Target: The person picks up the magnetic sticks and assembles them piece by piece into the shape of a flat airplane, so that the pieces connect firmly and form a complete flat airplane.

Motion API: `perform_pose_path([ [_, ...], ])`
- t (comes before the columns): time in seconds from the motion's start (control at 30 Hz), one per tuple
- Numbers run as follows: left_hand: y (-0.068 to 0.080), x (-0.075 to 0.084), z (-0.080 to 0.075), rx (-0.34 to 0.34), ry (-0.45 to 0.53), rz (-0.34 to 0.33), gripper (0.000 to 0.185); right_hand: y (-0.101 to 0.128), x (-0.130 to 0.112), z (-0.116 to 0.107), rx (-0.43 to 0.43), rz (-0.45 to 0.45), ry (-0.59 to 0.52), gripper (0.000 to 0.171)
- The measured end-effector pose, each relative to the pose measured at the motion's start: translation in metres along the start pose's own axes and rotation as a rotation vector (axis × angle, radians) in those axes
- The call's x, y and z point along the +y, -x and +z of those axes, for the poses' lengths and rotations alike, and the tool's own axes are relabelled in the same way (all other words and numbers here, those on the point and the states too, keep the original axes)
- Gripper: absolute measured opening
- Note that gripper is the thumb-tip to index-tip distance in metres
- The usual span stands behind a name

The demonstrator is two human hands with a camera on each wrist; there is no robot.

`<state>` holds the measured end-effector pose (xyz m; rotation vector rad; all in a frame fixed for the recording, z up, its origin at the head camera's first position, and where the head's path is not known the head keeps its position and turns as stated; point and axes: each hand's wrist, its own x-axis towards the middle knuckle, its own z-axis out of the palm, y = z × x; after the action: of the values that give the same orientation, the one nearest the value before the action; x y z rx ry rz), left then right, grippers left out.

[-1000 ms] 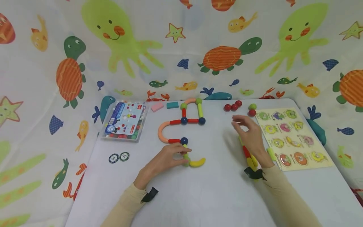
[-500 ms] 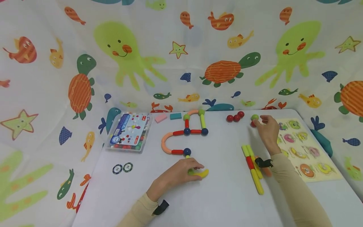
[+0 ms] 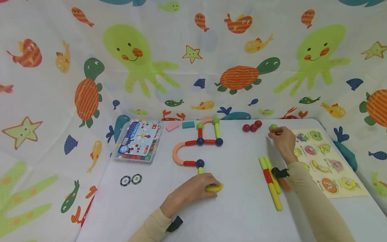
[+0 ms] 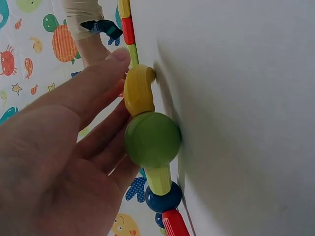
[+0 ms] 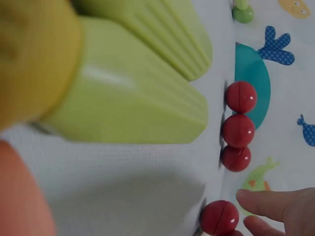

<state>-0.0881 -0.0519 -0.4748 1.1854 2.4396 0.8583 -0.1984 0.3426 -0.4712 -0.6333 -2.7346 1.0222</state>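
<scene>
Two hands work on the white table (image 3: 235,215). Fingers of the left hand (image 3: 188,193) lie nearly straight, tips resting on the yellow curved piece (image 3: 215,187) (joined to a green ball (image 4: 152,139) at the near end of the chain of sticks and balls (image 3: 198,143)). Well apart, the right hand (image 3: 284,143) curls its fingertips (image 5: 263,204) onto a red ball (image 5: 220,217) beside the lone green ball (image 3: 273,127), near three red balls (image 3: 252,126); whether it pinches that ball I cannot tell.
</scene>
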Motion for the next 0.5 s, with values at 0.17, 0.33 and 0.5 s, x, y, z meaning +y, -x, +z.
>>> perform_pose_path([
  [0.17,-0.0001,-0.0004,0.0026,0.002,0.006,0.011,0.033,-0.0019,0.0037,0.0007,-0.042,0.018,0.027,0.046],
  [0.33,-0.0004,-0.0002,0.0044,0.000,0.017,0.001,0.030,-0.0019,0.0070,0.0008,-0.079,0.033,0.042,0.047],
  [0.5,-0.0016,0.0003,0.0040,-0.003,0.009,-0.007,0.030,-0.0039,0.0084,0.0011,-0.092,0.012,0.051,0.046],
])
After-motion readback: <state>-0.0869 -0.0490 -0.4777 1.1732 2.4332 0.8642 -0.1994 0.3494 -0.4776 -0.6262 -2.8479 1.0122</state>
